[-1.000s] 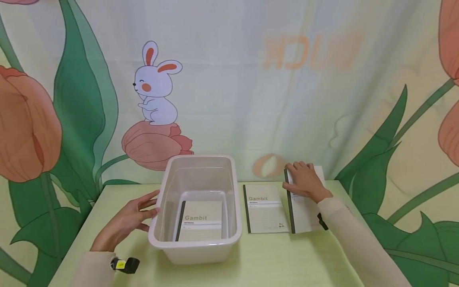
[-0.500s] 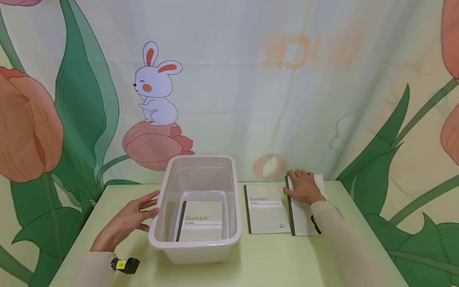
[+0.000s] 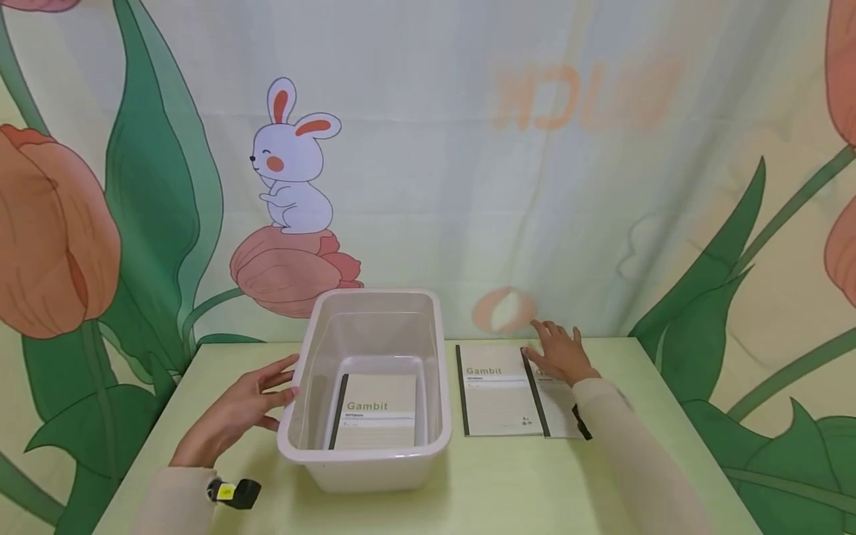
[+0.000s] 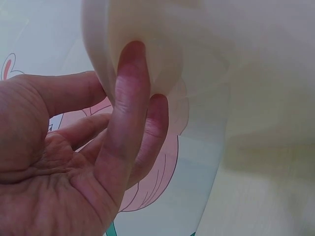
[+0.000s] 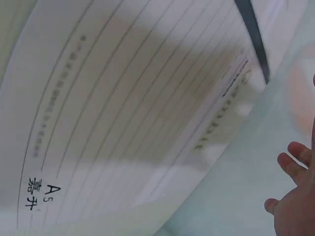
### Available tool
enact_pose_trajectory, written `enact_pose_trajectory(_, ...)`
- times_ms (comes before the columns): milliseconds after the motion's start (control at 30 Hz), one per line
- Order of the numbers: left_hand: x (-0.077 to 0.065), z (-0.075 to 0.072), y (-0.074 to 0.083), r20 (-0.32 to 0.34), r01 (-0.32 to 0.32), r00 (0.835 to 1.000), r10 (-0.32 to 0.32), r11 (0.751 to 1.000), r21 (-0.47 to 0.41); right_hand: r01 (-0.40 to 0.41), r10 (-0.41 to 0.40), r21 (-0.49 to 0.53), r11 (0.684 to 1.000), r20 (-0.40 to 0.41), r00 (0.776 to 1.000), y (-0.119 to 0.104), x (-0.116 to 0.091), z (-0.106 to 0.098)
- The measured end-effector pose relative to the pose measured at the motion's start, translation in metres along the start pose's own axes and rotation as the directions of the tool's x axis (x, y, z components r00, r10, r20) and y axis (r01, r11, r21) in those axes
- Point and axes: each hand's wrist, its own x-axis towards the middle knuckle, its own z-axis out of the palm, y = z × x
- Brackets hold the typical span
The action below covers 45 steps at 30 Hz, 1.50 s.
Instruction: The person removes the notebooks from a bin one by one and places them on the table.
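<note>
Two pale "Gambit" notebooks lie on the table to the right of a bin. The dark spine of the right notebook [image 3: 565,409] lies along the right edge of the other notebook [image 3: 498,405]. Over the upper part of the right notebook is my right hand [image 3: 560,355], its fingers spread and partly hiding the cover. In the right wrist view those fingers [image 5: 293,167] show apart, off to the side of the cover. My left hand [image 3: 242,405] touches the left side of the beige bin [image 3: 368,472], fingertips at its rim and outer wall. Inside the bin lies another Gambit notebook [image 3: 374,416].
The light green table [image 3: 508,490] ends at the back against a curtain [image 3: 428,186] printed with tulips and a rabbit. A dark strap with a small black device [image 3: 242,493] is on the left wrist.
The right notebook, earlier tilted up in my right hand, has come down and slid left against its neighbour. My right hand's fingers have loosened from it. The left hand and bin stay still.
</note>
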Motion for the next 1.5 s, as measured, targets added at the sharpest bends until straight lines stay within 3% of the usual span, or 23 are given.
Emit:
enact_pose_trajectory(167,0.000,0.000,-0.001,0.007,0.003,1.000,-0.003,1.000,0.000,0.038,-0.039,-0.018,0.999,-0.059,0.998,-0.016,-0.008,-0.017)
enact_pose_trajectory(367,0.000,-0.001,0.000,0.026,-0.020,0.999,0.020,1.000,-0.009,0.121,-0.130,-0.064,0.991,-0.144,0.981,-0.040,-0.016,-0.055)
enact_pose_trajectory(633,-0.001,-0.002,0.001,0.026,-0.003,1.000,0.003,1.000,0.007,0.204,-0.216,-0.096,0.974,-0.137,0.967,-0.089,-0.025,-0.098)
enact_pose_trajectory(933,-0.001,0.002,0.003,0.021,-0.006,1.000,0.006,1.000,0.015,0.330,-0.348,-0.126,0.935,-0.165,0.923,-0.149,-0.030,-0.133)
enact_pose_trajectory(1167,-0.001,0.002,0.003,0.012,-0.010,1.000,0.009,1.000,0.018,0.385,-0.400,-0.124,0.915,-0.127,0.908,-0.194,-0.027,-0.147)
enact_pose_trajectory(1500,0.000,0.001,0.003,0.015,0.002,1.000,-0.002,1.000,0.015,0.452,-0.460,-0.129,0.882,-0.039,0.887,-0.256,-0.018,-0.144)
